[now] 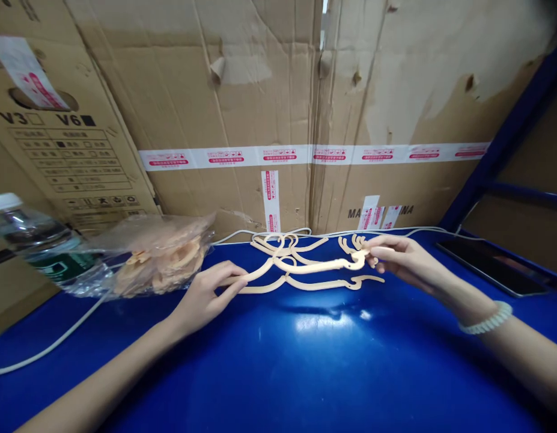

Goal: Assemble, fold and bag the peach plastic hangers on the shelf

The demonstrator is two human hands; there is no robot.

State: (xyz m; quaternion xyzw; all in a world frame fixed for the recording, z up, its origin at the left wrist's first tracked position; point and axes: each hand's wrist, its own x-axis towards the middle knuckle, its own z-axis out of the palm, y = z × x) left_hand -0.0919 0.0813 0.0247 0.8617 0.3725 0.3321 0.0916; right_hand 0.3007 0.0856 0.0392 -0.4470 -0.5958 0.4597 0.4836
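Observation:
A thin cream-coloured curved piece [321,266] with a ring at its middle is held between my two hands, above the blue table. My left hand [215,291] pinches its left end between thumb and fingers. At its right end, my right hand [398,258] is closed on a small hooked part. Just below lies a similar curved piece [316,285], with another hooked part at its right. Behind them, more curved pieces [312,245] rest on the table, and several small curved prongs [350,243] show beside my right fingertips.
A clear plastic bag [163,261] of cream pieces and a water bottle [48,240] stand at the left. A dark phone-like slab [490,267] lies at the right. Cardboard [233,108] rises behind, with a white cable [57,343] along the table [305,373].

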